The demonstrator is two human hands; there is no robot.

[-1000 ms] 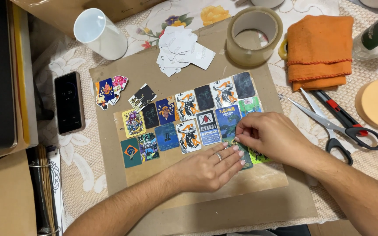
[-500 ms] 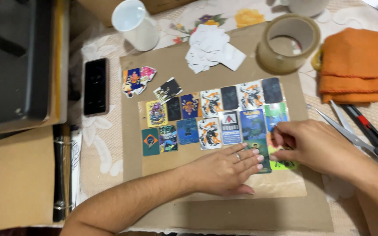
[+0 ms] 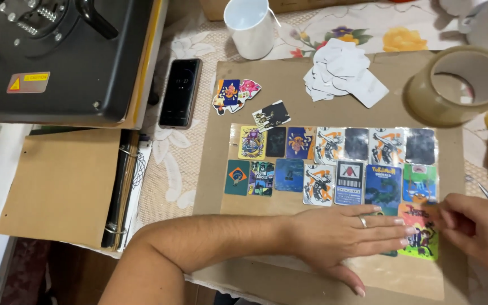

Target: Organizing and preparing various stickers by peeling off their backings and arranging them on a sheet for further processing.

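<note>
Hands meet at the near right of the cardboard sheet [image 3: 255,90]; left hand [image 3: 345,234] lies flat, fingers spread, beside the green sticker [image 3: 422,237] — right hand [image 3: 478,226] pinches its right edge; its long axis runs near-to-far.

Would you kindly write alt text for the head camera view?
The left hand presses flat on a clear sheet over rows of colourful stickers on brown cardboard, while the right hand pinches its edge.
</note>
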